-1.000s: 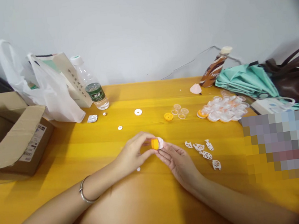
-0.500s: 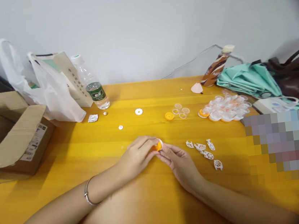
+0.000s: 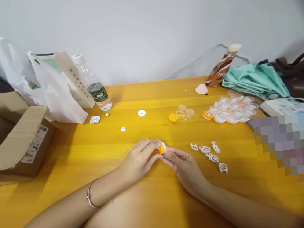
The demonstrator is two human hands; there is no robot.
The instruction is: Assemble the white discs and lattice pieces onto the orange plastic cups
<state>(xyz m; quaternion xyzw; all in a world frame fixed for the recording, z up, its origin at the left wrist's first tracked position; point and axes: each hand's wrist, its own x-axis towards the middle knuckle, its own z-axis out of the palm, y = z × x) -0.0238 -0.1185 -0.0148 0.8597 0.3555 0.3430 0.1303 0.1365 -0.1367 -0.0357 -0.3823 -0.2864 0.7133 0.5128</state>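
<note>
Between my two hands, above the middle of the table, is a small round orange-and-white plastic piece (image 3: 161,148). My left hand (image 3: 142,156) grips its orange side with fingers and thumb. The fingertips of my right hand (image 3: 184,163) pinch its white rim from the other side. Fingers hide much of the piece. Right of my right hand lie several white openwork plastic parts (image 3: 212,157). Beyond my hands are an orange disc (image 3: 173,118), several clear round cups (image 3: 187,117), a white ring (image 3: 141,113) and a small white disc (image 3: 123,129).
An open cardboard box (image 3: 37,143), a white plastic bag (image 3: 56,100) and a water bottle (image 3: 99,94) stand left. At the right are a pile of clear-and-orange round pieces (image 3: 230,110), a brown drink bottle (image 3: 220,70), a green folded cloth (image 3: 255,79) and a pink cone (image 3: 201,89).
The view has shifted very slightly. Both hands keep their hold on the piece, with the left fingers moved a little over its orange side.
</note>
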